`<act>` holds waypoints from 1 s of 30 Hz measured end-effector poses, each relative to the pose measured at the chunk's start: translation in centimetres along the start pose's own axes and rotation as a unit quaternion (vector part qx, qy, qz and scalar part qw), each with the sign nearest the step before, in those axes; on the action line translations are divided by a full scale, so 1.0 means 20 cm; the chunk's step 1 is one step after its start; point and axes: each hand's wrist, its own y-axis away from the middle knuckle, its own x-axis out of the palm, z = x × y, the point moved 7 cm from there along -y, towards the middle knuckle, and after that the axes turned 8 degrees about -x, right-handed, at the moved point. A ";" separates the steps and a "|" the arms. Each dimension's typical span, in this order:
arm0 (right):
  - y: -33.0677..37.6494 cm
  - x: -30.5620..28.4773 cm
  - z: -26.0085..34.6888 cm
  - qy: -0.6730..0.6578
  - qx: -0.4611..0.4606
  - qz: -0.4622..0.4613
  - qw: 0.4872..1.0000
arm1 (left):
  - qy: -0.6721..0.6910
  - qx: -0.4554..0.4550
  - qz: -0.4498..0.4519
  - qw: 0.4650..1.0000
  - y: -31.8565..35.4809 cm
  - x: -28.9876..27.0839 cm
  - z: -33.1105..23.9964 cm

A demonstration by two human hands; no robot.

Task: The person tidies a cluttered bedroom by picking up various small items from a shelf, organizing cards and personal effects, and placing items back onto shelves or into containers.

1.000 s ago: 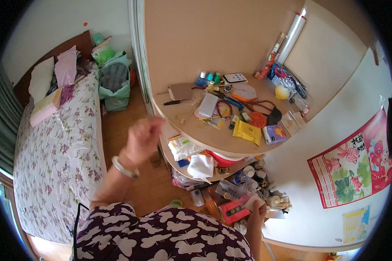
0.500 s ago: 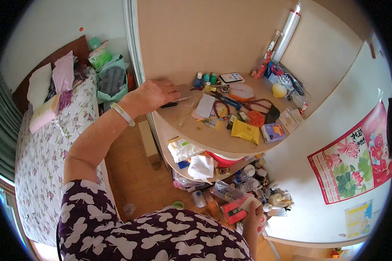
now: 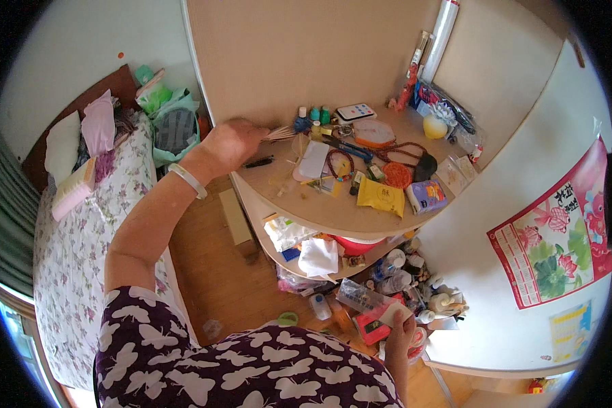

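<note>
Left hand (image 3: 234, 144): risen to ten o'clock, pinching thin sticks (image 3: 280, 134)
Sticks: likely light, brittle; hold mid-length
Right hand (image 3: 401, 332): five o'clock, pinching pale card (image 3: 393, 313)

- Thin sticks (image 3: 279, 133): pale, matt, wood-like.
- Flat card (image 3: 393, 315): matt, paper-like.
- Surface (image 3: 319, 209): smooth, wood-toned board, faint sheen.
- Yellow packet (image 3: 380, 197): glossy, crinkled plastic film.
- Purple tissue pack (image 3: 427, 196): shiny plastic wrap.
- Bracelet (image 3: 188, 181): smooth, lightly polished; exact material unclear.
- Butterfly-print garment (image 3: 265, 364): soft, matt cloth.
- Floral bedspread (image 3: 92, 272): matt, lightly creased cloth.
- Headboard (image 3: 120, 87): dark, smooth wood.
- Floor (image 3: 200, 285): wood-look, soft sheen.
- Wall calendar (image 3: 554, 234): smooth, glossy paper.
</note>
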 end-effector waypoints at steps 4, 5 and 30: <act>0.01 0.00 -0.03 -0.015 0.009 -0.014 1.000 | 0.040 -0.019 -0.023 0.999 0.02 0.01 0.04; 0.01 0.00 -0.02 -0.010 0.007 -0.010 1.000 | 0.048 -0.037 -0.020 0.998 0.02 0.02 0.05; 0.07 -0.02 -0.07 -0.052 0.012 0.000 0.999 | 0.012 -0.130 0.011 0.991 0.06 -0.10 0.01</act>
